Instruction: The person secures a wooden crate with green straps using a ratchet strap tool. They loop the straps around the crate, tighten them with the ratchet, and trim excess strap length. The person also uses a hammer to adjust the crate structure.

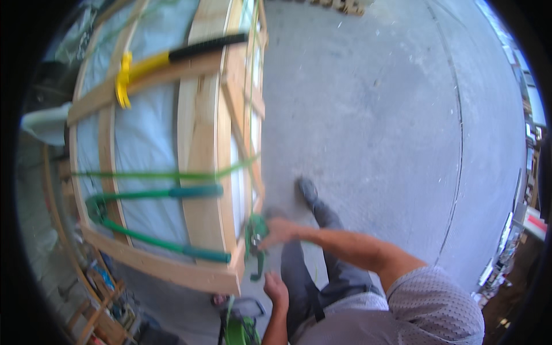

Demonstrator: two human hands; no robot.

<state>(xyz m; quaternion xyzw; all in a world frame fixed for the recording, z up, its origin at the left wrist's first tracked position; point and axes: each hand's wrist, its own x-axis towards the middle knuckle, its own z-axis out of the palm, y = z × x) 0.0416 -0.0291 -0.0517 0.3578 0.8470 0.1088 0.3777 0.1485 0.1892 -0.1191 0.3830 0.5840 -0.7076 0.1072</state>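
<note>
A green hand strapping tool [253, 236] hangs at the near right corner of a wooden crate [202, 115]. My right hand [280, 232] is closed on its side, the fingers partly blurred. Just below the tool's curved lower lever, my left hand [276, 287] makes a closed fist; whatever it may hold is hidden. A green strap [144, 175] runs across the crate top, and another length comes down the crate's right side toward the tool. On top of the crate lie long-handled green bolt cutters [144, 234] and a yellow claw hammer [150, 66] with a black grip.
Whitish sheeting [149, 144] shows between the crate's boards. A cart with a green reel [240, 330] stands beside my left forearm. Scrap wood [100, 313] lies at lower left, and stacked materials [497, 267] line the right edge. Grey concrete floor [374, 115] extends right of the crate.
</note>
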